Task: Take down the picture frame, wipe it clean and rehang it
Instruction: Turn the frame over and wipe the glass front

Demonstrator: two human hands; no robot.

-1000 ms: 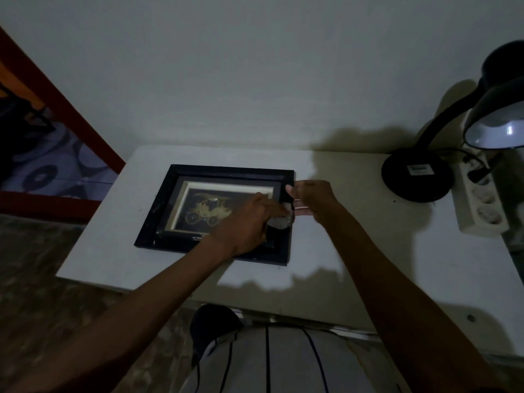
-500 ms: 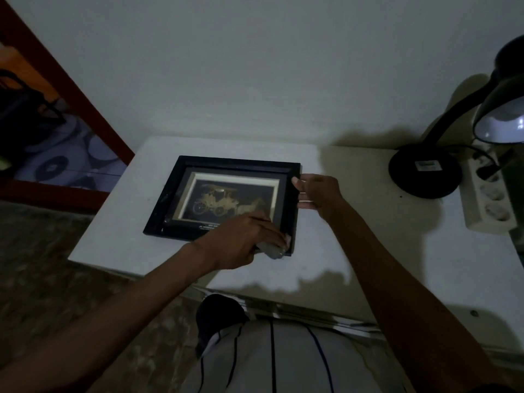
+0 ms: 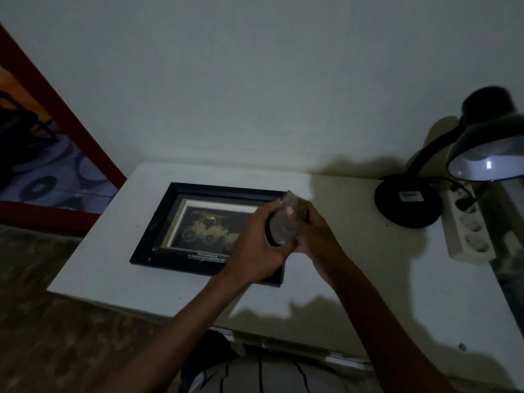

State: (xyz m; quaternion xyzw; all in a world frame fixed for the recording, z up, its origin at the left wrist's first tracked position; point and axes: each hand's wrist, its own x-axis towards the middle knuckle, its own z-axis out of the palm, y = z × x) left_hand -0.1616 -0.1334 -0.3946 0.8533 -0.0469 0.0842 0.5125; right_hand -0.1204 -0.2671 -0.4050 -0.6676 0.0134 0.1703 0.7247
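- Where the view begins at far left, a red-brown doorway edge (image 3: 71, 120) slants down beside the pale wall (image 3: 255, 80), with a patterned floor visible past it.
- Next comes the white table (image 3: 99, 251), pushed against the wall, its near edge cutting across the lower half of the view.
- Lying flat on the left half of the table is the picture frame (image 3: 158, 222), black-edged with a pale mat and a gold carriage on a dark ground; small print runs along its near border.
- Over the frame's right end, the left hand (image 3: 255, 245) has its fingers curled round a crumpled grey cloth (image 3: 283, 225), which is lifted clear of the glass.
- Touching it from the other side, the right hand (image 3: 314, 236) also grips the cloth, fingers bent round the wad, so both hands meet above the frame's right border.
- Further right, a black desk lamp (image 3: 408, 202) stands on its round base, its neck arching up to a lit shade at the picture's edge.
- Just beside the lamp base, at far right, a white power strip (image 3: 467, 236) lies along the table with one dark plug in it.
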